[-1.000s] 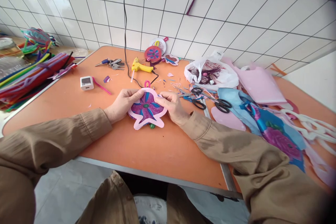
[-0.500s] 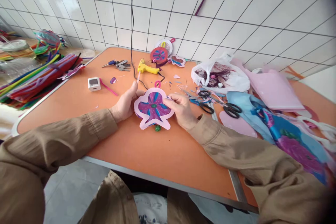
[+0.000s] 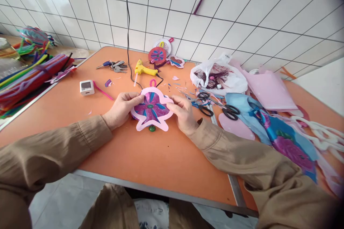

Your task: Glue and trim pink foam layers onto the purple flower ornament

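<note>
Pink-rimmed ornament pinched between two hands

The orange desk (image 3: 129, 161) fills most of the scene, its near middle uncluttered. On the right lie a blue floral cloth (image 3: 288, 145), a pink sheet (image 3: 271, 91) farther back, and a white plastic bag (image 3: 238, 82) with dark strands inside.

Near the desk's centre is the ornament (image 3: 153, 109), a purple and blue patterned piece under a pale pink rim; whether it rests on the surface or is held just above, I cannot tell. The left hand (image 3: 119, 111) pinches its left edge, thumb on top. The right hand (image 3: 185, 114) pinches the right edge likewise. An uneven squeeze or opposite pulls could crease the narrow rim, or slide it off line if it is only loosely fixed.

Beyond sits a yellow glue gun (image 3: 146, 68), its black cord (image 3: 128, 25) looping close behind the ornament. Should the piece be pushed farther, it could snag there; if the gun is hot, which does not show, a finger could be burned.

Scissors (image 3: 231, 111) lie right of the right hand, where a sleeve might knock them. Smallest are the pink loop (image 3: 153, 82) at the far edge and the green bell (image 3: 152, 128) at the near one, which rough handling might loosen.
</note>
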A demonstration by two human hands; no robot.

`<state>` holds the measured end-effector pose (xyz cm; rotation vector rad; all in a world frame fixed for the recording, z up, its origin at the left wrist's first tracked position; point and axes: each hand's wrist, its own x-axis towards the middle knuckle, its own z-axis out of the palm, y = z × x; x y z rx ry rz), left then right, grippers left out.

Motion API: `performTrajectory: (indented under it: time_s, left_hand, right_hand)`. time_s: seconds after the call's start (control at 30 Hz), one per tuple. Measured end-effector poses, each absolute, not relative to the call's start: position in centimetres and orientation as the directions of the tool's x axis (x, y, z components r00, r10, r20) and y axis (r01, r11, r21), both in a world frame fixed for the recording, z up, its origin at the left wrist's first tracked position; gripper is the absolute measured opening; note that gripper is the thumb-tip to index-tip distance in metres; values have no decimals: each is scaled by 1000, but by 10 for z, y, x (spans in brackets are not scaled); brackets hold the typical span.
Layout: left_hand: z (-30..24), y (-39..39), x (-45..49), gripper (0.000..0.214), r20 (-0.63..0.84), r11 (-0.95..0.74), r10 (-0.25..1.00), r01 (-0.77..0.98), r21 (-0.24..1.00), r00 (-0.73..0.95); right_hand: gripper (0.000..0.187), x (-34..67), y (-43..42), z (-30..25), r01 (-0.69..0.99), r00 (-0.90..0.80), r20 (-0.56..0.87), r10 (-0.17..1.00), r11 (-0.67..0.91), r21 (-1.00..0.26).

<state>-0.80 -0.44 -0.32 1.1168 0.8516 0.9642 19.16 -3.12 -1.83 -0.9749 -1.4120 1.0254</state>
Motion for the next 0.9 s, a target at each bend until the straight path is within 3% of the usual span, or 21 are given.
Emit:
performTrajectory:
  time_s: [0.3, 0.9]
  left_hand:
    - [-5, -4, -10, 31, -85, 150, 938, -171, 974, 337]
    - [-5, -4, -11, 34, -57, 114, 940, -153, 982, 337]
  right_hand:
    - [33, 191, -36, -11, 156, -15, 346, 938, 344, -926]
    - [40, 195, -36, -11, 158, -54, 302, 952, 307, -939]
